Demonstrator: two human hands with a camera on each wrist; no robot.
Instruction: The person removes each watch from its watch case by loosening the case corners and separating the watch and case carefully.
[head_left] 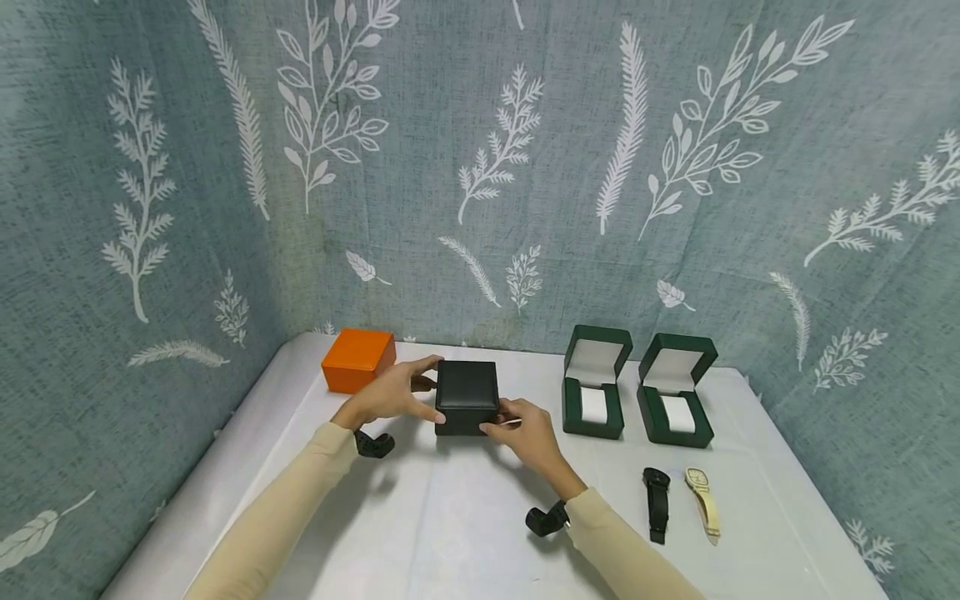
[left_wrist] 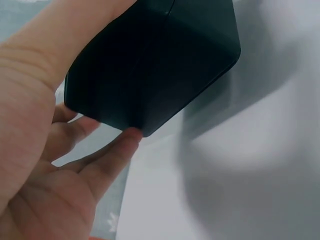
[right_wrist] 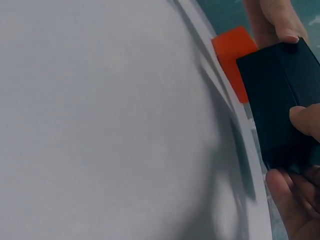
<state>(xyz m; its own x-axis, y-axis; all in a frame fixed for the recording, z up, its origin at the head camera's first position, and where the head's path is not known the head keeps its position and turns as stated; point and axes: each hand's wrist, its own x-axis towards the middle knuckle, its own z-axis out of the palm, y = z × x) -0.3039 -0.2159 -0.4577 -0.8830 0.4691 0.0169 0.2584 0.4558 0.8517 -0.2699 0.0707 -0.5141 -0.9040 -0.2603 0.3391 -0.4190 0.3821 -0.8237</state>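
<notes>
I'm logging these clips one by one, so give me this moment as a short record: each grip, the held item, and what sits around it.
Left grip: holds black box by its left side
Right grip: holds it by the lower right
Box state: closed; contact with the white table unclear
Left of box: closed orange box
Right of box: two green boxes, open, white cushion in each
Near right: black watch beside pale gold watch
Backdrop: blue-grey cloth, white leaf print

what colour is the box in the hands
The box is black, clearest in the head view.
</notes>
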